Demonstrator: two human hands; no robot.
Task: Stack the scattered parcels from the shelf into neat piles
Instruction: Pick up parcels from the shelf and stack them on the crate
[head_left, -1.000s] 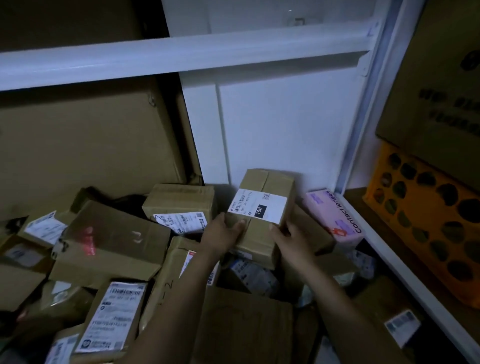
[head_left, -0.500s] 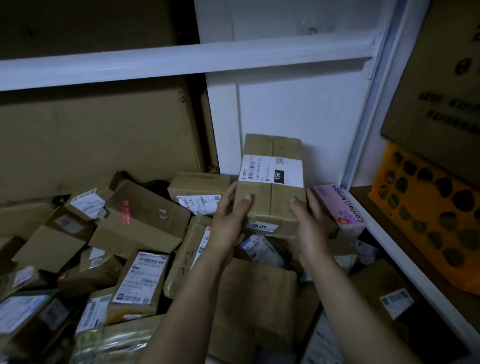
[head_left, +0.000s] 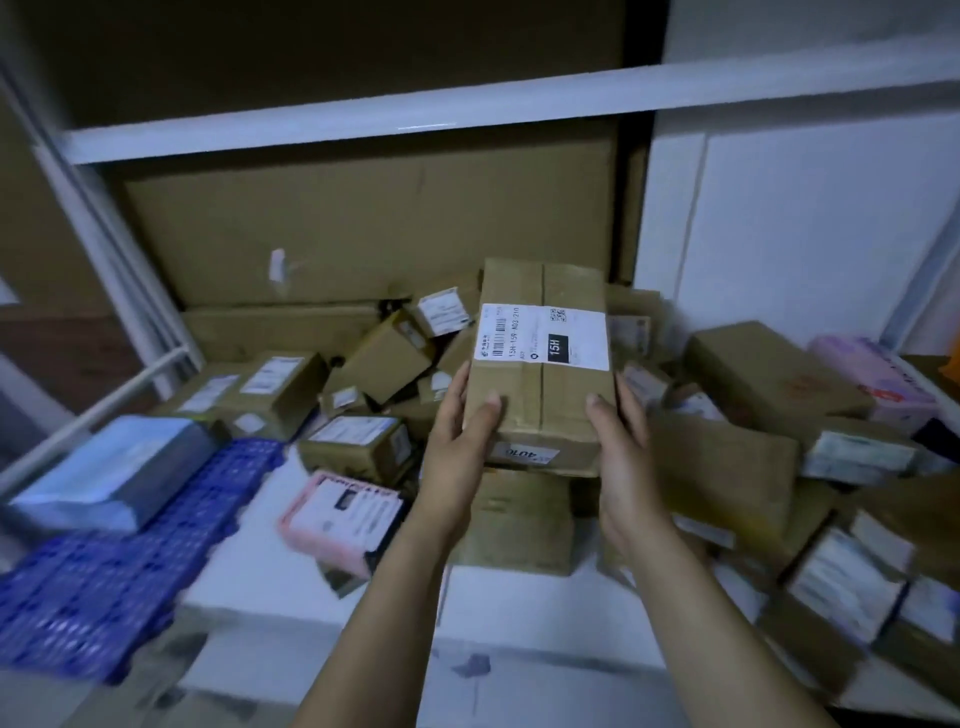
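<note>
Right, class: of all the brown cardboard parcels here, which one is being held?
The parcel with the white 15H label: the left hand and right hand grip its sides. The others lie untouched.

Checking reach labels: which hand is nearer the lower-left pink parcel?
Left. The left hand is up-right of the pink parcel; the right hand is farther right, across the held box.
</note>
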